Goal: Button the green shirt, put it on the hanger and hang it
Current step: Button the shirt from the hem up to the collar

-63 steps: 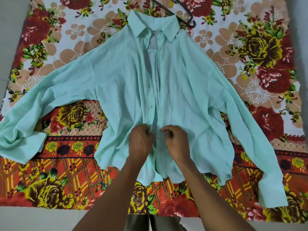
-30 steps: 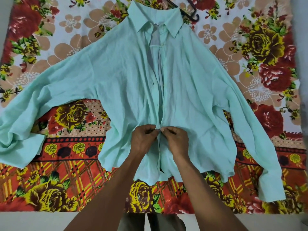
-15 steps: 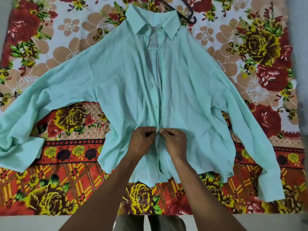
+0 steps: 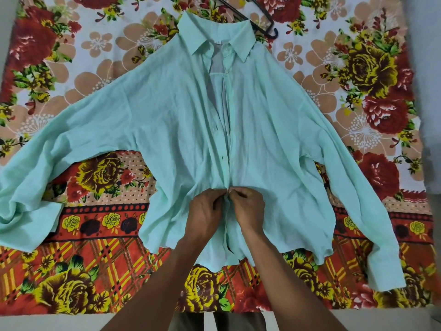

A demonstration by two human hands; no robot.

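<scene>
Pinching shirt [image 4: 171,130] front edges w/ both hands, left hand [image 4: 205,211] & right hand [image 4: 248,209] knuckles up, fingertips meeting at centre; forearms converging from below; hanger [image 4: 262,27] behind collar.

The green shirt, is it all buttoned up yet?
No. The green shirt gapes open below the collar; both hands pinch its front edges low down.

Pale mint-green cotton shirt [image 4: 167,120]: plain, no pattern. Floral printed bedsheet [image 4: 95,51]: white ground with beige and red blossoms at the far end; red-and-yellow plaid with yellow roses at the near end. Thin wire hanger [image 4: 262,27]: black.
</scene>
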